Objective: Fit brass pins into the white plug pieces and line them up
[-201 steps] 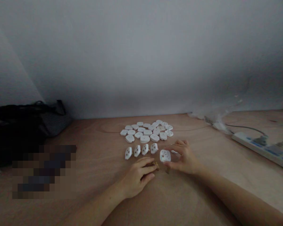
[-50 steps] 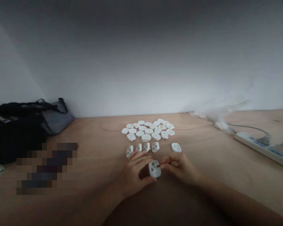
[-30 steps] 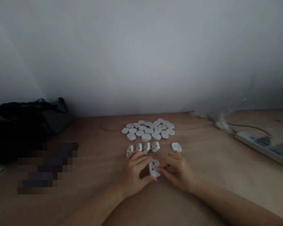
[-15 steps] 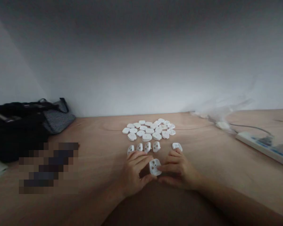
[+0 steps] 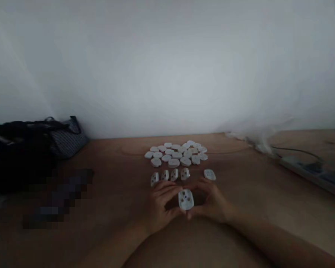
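White socket cover (image 5: 185, 199), between left hand (image 5: 162, 207), right hand (image 5: 211, 201), bottom edge hidden

Plain indoor work corner, bare plywood tabletop (image 5: 240, 190), white wall (image 5: 167, 74), power strip (image 5: 303, 172), striped bag (image 5: 68, 143) nearby

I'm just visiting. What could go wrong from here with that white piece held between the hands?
The white plastic plug cover is held only between the left hand and the right hand, so it could slip and drop onto the table. The left hand's fingers also lie close to the row of four covers, so a small slip could nudge that row out of line.
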Tool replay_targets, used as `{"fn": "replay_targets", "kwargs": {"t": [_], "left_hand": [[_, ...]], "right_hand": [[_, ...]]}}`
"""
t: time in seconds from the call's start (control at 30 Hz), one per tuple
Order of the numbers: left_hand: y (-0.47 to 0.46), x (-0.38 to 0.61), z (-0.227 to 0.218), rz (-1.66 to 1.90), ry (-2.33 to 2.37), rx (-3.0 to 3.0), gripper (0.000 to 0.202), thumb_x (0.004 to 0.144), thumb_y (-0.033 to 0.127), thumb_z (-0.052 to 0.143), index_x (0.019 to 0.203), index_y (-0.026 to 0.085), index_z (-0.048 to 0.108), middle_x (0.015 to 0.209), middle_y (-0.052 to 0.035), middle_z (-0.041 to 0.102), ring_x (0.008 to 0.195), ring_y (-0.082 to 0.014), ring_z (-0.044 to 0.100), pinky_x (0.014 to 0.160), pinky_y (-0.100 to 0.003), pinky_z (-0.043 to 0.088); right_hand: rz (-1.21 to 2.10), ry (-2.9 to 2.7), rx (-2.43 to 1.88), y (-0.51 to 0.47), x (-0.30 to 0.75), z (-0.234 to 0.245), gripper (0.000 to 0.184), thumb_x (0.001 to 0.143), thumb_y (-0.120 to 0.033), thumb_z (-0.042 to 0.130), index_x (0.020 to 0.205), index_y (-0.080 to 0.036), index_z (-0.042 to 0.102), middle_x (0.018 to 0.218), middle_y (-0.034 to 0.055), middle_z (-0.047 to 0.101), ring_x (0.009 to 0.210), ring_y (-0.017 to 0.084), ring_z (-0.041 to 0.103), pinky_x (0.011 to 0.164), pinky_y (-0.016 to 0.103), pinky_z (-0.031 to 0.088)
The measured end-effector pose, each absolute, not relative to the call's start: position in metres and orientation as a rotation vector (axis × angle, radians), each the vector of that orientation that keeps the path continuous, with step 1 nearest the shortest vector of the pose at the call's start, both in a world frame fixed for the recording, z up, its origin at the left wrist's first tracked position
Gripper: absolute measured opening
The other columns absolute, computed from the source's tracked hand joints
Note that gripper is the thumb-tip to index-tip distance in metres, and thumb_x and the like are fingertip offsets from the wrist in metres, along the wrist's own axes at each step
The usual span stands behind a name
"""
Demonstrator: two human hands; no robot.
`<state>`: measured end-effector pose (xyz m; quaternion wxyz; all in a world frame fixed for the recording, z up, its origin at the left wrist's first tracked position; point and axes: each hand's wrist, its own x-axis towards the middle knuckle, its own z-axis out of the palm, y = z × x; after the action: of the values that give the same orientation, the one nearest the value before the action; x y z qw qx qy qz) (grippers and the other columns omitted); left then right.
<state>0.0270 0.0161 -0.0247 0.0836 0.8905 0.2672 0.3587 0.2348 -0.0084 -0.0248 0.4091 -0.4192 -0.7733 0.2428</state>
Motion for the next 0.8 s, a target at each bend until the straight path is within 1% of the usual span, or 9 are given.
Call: {"fn": "replay_targets", "kwargs": {"t": [0.07, 0.17, 0.23, 0.33, 0.4, 0.5, 0.6, 0.67, 0.8], "left_hand": [[0.017, 0.026, -0.026, 1.068, 0.831, 2.627, 0.054, 0.075, 0.059, 0.057, 0.112, 0.020, 0.062, 0.101, -0.0109, 0.068, 0.101, -0.0277, 0.057, 0.088, -0.043, 0.045], [0.018, 0.026, -0.026, 1.052, 0.919, 2.555, 0.068, 0.064, 0.059, 0.068, 0.118, 0.020, 0.056, 0.108, -0.0111, 0.065, 0.102, -0.0284, 0.056, 0.087, -0.042, 0.047], [0.017, 0.027, -0.025, 1.020, 0.942, 2.530, 0.069, 0.061, 0.056, 0.072, 0.118, 0.019, 0.056, 0.108, -0.0105, 0.064, 0.101, -0.0277, 0.057, 0.087, -0.041, 0.048], [0.016, 0.029, -0.021, 0.907, 0.874, 2.556, 0.044, 0.073, 0.042, 0.068, 0.111, 0.021, 0.060, 0.106, -0.0081, 0.064, 0.101, -0.0241, 0.058, 0.089, -0.039, 0.047], [0.014, 0.030, -0.020, 0.807, 0.795, 2.590, 0.039, 0.078, 0.037, 0.065, 0.114, 0.022, 0.059, 0.114, -0.0078, 0.062, 0.108, -0.0232, 0.055, 0.094, -0.039, 0.044], [0.013, 0.030, -0.019, 0.627, 0.707, 2.652, 0.048, 0.081, 0.037, 0.062, 0.125, 0.024, 0.051, 0.129, -0.0086, 0.053, 0.122, -0.0250, 0.045, 0.101, -0.042, 0.038], [0.013, 0.029, -0.018, 0.481, 0.696, 2.692, 0.055, 0.083, 0.041, 0.058, 0.133, 0.025, 0.042, 0.139, -0.0085, 0.043, 0.129, -0.0264, 0.037, 0.103, -0.046, 0.036], [0.013, 0.028, -0.018, 0.429, 0.708, 2.719, 0.057, 0.083, 0.043, 0.056, 0.135, 0.026, 0.039, 0.141, -0.0085, 0.040, 0.129, -0.0276, 0.035, 0.102, -0.048, 0.035], [0.013, 0.028, -0.015, 0.350, 0.719, 2.772, 0.056, 0.083, 0.042, 0.057, 0.134, 0.027, 0.040, 0.140, -0.0088, 0.041, 0.128, -0.0288, 0.037, 0.103, -0.049, 0.033]], "right_hand": [[0.701, -1.877, -1.031, -0.009, 0.233, -0.026, 0.054, 0.047, -0.039, 0.085, 0.093, -0.021, 0.065, 0.091, 0.0045, 0.066, 0.088, 0.025, 0.059, 0.082, 0.040, 0.043], [0.784, -1.831, -0.961, -0.005, 0.240, -0.026, 0.049, 0.055, -0.037, 0.081, 0.097, -0.020, 0.062, 0.096, 0.0046, 0.066, 0.090, 0.022, 0.060, 0.080, 0.035, 0.046], [0.725, -1.828, -1.007, 0.004, 0.251, -0.024, 0.044, 0.062, -0.037, 0.077, 0.100, -0.020, 0.061, 0.098, 0.0052, 0.065, 0.089, 0.022, 0.060, 0.078, 0.034, 0.046], [0.412, -1.873, -1.250, 0.024, 0.272, -0.024, 0.040, 0.069, -0.040, 0.070, 0.104, -0.022, 0.062, 0.094, 0.0055, 0.066, 0.085, 0.023, 0.058, 0.077, 0.037, 0.044], [0.198, -1.888, -1.385, 0.036, 0.283, -0.026, 0.042, 0.071, -0.040, 0.067, 0.109, -0.022, 0.062, 0.095, 0.0072, 0.066, 0.090, 0.026, 0.056, 0.083, 0.042, 0.040], [0.052, -2.004, -1.445, 0.046, 0.286, -0.028, 0.045, 0.075, -0.040, 0.062, 0.116, -0.022, 0.058, 0.107, 0.0084, 0.065, 0.099, 0.028, 0.054, 0.087, 0.044, 0.036], [-0.024, -2.142, -1.464, 0.049, 0.277, -0.029, 0.049, 0.077, -0.042, 0.060, 0.123, -0.025, 0.053, 0.114, 0.0087, 0.063, 0.105, 0.030, 0.051, 0.087, 0.045, 0.033], [-0.039, -2.196, -1.475, 0.049, 0.270, -0.029, 0.050, 0.078, -0.045, 0.058, 0.124, -0.025, 0.051, 0.115, 0.0094, 0.062, 0.108, 0.031, 0.049, 0.087, 0.046, 0.032], [-0.013, -2.235, -1.486, 0.049, 0.265, -0.028, 0.053, 0.079, -0.048, 0.056, 0.127, -0.025, 0.048, 0.118, 0.0096, 0.060, 0.110, 0.031, 0.048, 0.087, 0.046, 0.033]]}}
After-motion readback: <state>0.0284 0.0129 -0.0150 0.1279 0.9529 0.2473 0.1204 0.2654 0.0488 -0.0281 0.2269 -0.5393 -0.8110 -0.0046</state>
